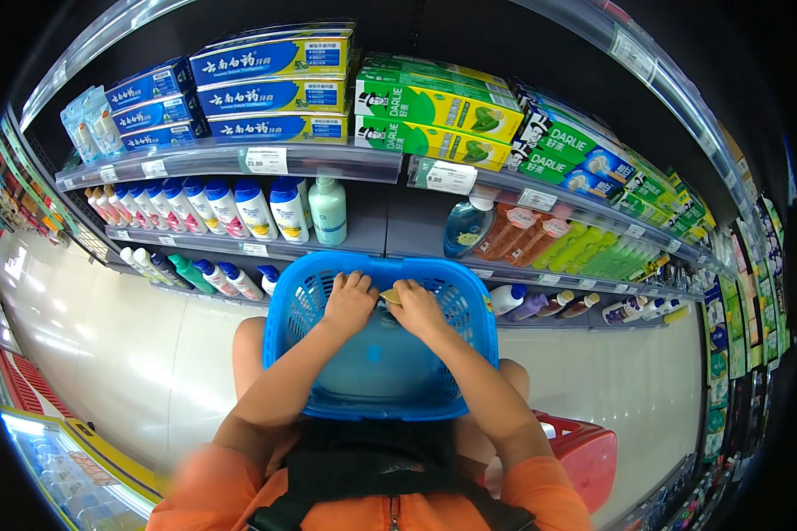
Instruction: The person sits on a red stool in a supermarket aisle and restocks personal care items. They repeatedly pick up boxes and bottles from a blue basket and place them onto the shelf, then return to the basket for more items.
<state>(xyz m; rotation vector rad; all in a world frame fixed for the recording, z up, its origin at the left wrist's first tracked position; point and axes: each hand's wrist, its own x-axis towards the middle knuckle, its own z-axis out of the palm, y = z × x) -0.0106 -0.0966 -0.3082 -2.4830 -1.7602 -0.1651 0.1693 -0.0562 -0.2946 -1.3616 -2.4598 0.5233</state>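
Observation:
A blue plastic basket [279,372] rests across my lap, its far rim close to the shelves. Both of my hands are inside it, near the far wall. My right hand [419,311] is closed on a small yellow thing [391,296], whose kind I cannot make out. Just left of it, my left hand [352,305] has its fingers curled down. Whatever those fingers grip is hidden under the hand. Below the hands, the pale bluish bottom of the basket [372,367] shows.
Ahead stand shelves with toothpaste boxes [274,93], green-and-yellow boxes [438,111], white blue-capped bottles [255,211], a pale green pump bottle [328,212] and a dark blue bottle [468,227]. A red basket [584,465] sits at my right, a glass-topped case [71,469] at lower left.

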